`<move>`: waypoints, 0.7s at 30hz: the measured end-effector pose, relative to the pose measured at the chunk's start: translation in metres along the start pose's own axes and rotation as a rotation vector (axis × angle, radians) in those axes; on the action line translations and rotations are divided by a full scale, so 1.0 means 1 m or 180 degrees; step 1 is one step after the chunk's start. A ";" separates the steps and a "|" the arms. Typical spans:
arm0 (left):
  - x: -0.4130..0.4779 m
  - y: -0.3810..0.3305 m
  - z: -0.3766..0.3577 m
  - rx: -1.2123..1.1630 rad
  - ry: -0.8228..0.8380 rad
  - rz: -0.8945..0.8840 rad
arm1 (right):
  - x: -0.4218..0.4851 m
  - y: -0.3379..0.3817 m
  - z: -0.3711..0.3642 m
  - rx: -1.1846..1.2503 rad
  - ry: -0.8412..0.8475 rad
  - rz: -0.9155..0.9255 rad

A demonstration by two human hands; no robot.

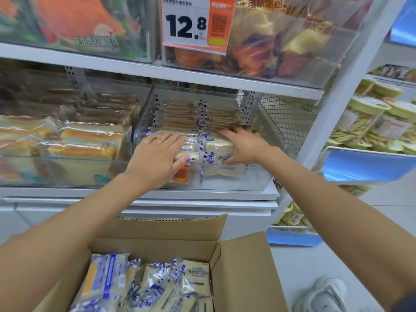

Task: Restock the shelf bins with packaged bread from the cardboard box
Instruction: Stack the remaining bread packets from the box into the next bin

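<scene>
1. The cardboard box (pixel 243 266) stands open below the shelf, with many bread packs (pixel 146 284) in it.
2. The clear bin (pixel 236 179) is only partly filled.
3. The shelved packs (pixel 219 148) lie at the front of this bin.
4. The left hand (pixel 157 154) and the right hand (pixel 243 145) press flat on them, fingers straight, gripping nothing.
5. I judge the step to be tidying; next, a reach down to the box.

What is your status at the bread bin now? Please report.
Left hand and right hand both flat on bread packs in the clear bin. Cardboard box below, not yet empty. Nothing blocks the bin.
</scene>
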State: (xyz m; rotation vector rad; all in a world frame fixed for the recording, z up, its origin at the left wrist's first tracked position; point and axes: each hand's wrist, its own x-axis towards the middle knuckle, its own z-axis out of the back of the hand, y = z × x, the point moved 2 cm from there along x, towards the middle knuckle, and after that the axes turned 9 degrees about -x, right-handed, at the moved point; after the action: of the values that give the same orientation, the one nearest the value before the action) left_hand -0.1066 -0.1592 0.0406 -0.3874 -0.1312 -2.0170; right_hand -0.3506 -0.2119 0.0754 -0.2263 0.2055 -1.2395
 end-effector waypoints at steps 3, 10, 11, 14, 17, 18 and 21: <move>-0.001 -0.001 0.002 -0.0036 -0.0018 0.0000 | 0.002 0.000 -0.006 -0.0042 0.0014 -0.0062; -0.001 -0.007 0.021 -0.0611 0.0084 0.0212 | -0.010 0.006 0.023 0.0943 -0.0024 -0.0163; -0.004 -0.010 0.027 -0.0840 -0.0134 0.0275 | -0.018 0.013 0.027 0.1062 -0.0364 -0.0124; -0.026 -0.027 0.041 -0.1165 -0.0905 0.0287 | -0.052 0.045 0.032 0.1483 -0.1447 -0.0065; -0.062 -0.036 0.027 -0.1578 -0.0497 0.0592 | -0.088 0.090 0.017 0.1634 -0.1984 0.0043; -0.076 -0.035 0.015 -0.1696 -0.0230 0.0730 | -0.097 0.107 0.004 0.1686 -0.1825 0.0124; -0.132 -0.019 -0.033 -0.1898 0.0518 0.1248 | -0.123 0.152 -0.056 0.1830 -0.0706 0.0320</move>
State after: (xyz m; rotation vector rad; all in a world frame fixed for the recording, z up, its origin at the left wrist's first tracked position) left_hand -0.0751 -0.0470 -0.0322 -0.5670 0.6161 -1.6556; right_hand -0.2662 -0.0519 -0.0172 0.1444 -0.3279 -1.1155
